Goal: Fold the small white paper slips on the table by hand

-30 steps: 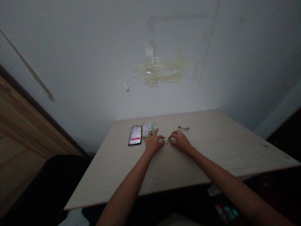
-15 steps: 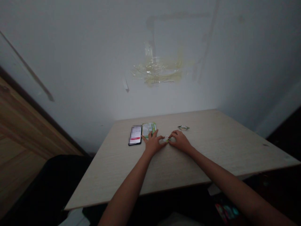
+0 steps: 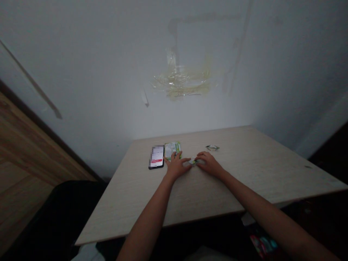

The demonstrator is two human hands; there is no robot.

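Note:
A small whitish-green piece [image 3: 193, 161], perhaps folded paper, is low over the table between my two hands. My left hand [image 3: 176, 168] has its thumb and index finger closed at the piece's left edge, while its other fingers spread toward a green-and-white printed packet [image 3: 172, 148]. From the right, my right hand [image 3: 208, 163] grips the same piece with bent fingers, which partly hide it. Beyond my right hand lies a small diamond-shaped folded piece [image 3: 212, 147], untouched.
A phone [image 3: 157, 157] with a lit screen lies left of the packet. The pale wooden table [image 3: 130, 203] meets a wall [image 3: 108, 90] at the back, with peeling clear tape [image 3: 187, 81] on it. A dark chair-like shape [image 3: 73, 203] stands at the left.
My fingers have shifted slightly around the small piece, and more of it shows between them. The phone, the packet and the diamond-shaped piece stay put.

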